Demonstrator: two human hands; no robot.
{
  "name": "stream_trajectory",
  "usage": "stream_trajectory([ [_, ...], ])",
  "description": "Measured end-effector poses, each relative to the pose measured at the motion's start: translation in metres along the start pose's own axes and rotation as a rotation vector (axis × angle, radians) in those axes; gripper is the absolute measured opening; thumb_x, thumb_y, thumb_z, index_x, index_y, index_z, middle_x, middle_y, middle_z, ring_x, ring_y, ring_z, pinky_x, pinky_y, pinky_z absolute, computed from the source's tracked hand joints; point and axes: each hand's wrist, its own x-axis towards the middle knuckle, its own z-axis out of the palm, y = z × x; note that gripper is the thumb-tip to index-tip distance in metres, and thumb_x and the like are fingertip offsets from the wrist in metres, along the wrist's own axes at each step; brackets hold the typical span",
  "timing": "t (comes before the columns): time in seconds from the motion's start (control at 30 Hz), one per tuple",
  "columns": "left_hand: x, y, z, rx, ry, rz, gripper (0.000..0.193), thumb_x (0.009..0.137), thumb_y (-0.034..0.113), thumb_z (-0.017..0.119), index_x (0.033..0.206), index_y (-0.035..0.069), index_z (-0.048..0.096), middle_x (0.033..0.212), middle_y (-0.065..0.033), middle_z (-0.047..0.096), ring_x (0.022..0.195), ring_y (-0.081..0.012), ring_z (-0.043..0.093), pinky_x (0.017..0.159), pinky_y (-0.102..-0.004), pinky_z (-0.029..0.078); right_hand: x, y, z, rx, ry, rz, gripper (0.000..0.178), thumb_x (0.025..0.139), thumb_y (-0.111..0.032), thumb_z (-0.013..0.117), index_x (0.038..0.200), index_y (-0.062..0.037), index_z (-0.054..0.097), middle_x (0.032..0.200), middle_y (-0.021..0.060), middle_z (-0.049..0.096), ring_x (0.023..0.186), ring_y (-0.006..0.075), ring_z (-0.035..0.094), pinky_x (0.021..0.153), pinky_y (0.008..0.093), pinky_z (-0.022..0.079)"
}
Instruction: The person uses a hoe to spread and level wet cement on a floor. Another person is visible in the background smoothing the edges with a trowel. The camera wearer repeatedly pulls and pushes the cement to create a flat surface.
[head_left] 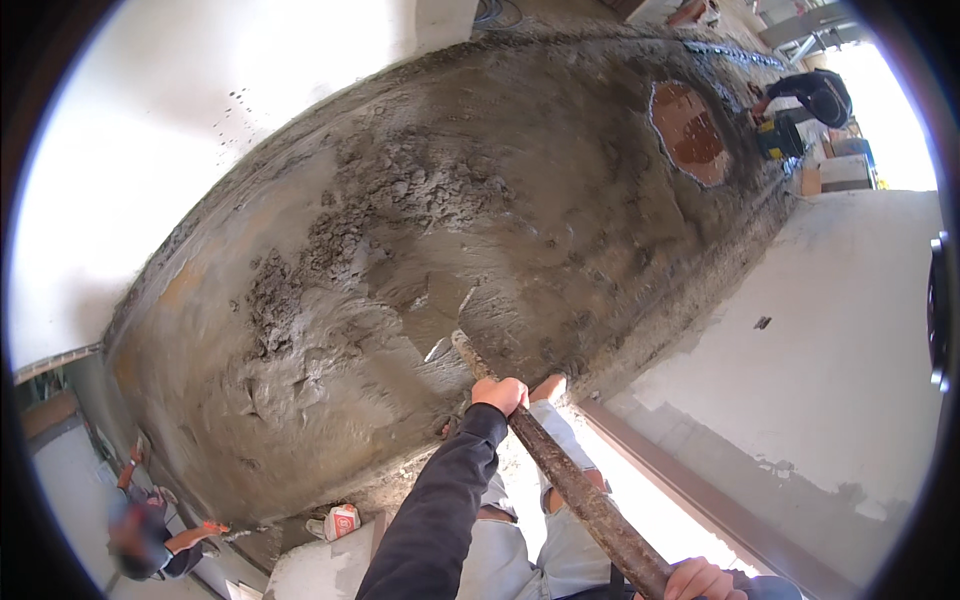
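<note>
Rgh wd pole [567,470], semi-gloss cem. [560,250]

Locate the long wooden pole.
In the head view, the pole slants from lower right to centre, gripped by the left hand and right hand, its upper end over grey mortar.

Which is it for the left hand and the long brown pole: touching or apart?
Touching. The head view plainly shows the left hand closed around the long brown pole, toward its far end.

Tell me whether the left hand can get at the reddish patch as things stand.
Probably not: the left hand is closed around the wooden pole, and a broad stretch of wet-looking grey mortar separates it from the distant reddish patch.
</note>
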Motion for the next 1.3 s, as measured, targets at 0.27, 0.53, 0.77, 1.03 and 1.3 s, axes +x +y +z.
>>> stream_trajectory([
  [0.27,0.009,-0.02,0.015,-0.162,0.017,-0.02,0.012,0.051,0.005,0.058,0.045,-0.004,0.054,0.05,-0.0108,0.054,0.047,-0.0208,0.053,0.047,-0.0319,0.041,0.009,-0.027,0.008,-0.018,0.02,0.204,0.026,0.088,-0.029,0.052,0.068,-0.0185,0.039,0.057,-0.0057,0.041,0.051,0.0086,0.042,0.057,0.0283,0.038],
  [0.53,-0.007,-0.015,0.019,-0.319,-0.018,0.049,0.006,0.058,-0.002,0.054,0.052,-0.003,0.052,0.053,-0.0124,0.051,0.045,-0.0204,0.049,0.042,-0.0327,0.037,0.011,0.002,0.01,0.358,-0.074,-0.176,0.025,0.085,-0.022,0.051,0.063,-0.0148,0.041,0.058,-0.0004,0.049,0.055,0.015,0.05,0.056,0.0353,0.042],
  [0.77,-0.007,-0.019,0.02,-0.364,-0.015,0.048,0.004,0.057,-0.003,0.054,0.054,-0.004,0.051,0.054,-0.0129,0.051,0.046,-0.0208,0.049,0.043,-0.0327,0.038,0.017,0.072,-0.005,0.718,-0.319,-0.71,0.022,0.08,-0.021,0.054,0.062,-0.0101,0.046,0.058,0.0065,0.056,0.056,0.0215,0.057,0.053,0.0378,0.047],
  [1.03,-0.004,-0.021,0.014,-0.364,-0.034,0.048,0.006,0.058,-0.003,0.055,0.053,-0.004,0.051,0.053,-0.0123,0.05,0.045,-0.02,0.049,0.042,-0.0323,0.037,0.01,0.045,0.026,0.72,-0.051,-0.599,0.025,0.084,-0.014,0.054,0.062,-0.0182,0.042,0.041,-0.0051,0.046,0.037,0.0101,0.045,0.053,0.0263,0.042],
  [1.3,-0.012,-0.011,0.009,-0.313,-0.045,0.056,0.005,0.057,-0.002,0.056,0.054,-0.004,0.053,0.054,-0.0126,0.051,0.045,-0.0205,0.049,0.042,-0.0332,0.038,0.011,0.044,0.029,0.652,-0.024,-0.658,0.024,0.086,-0.016,0.053,0.063,-0.0174,0.047,0.044,-0.0055,0.049,0.039,0.0094,0.047,0.055,0.026,0.043],
])
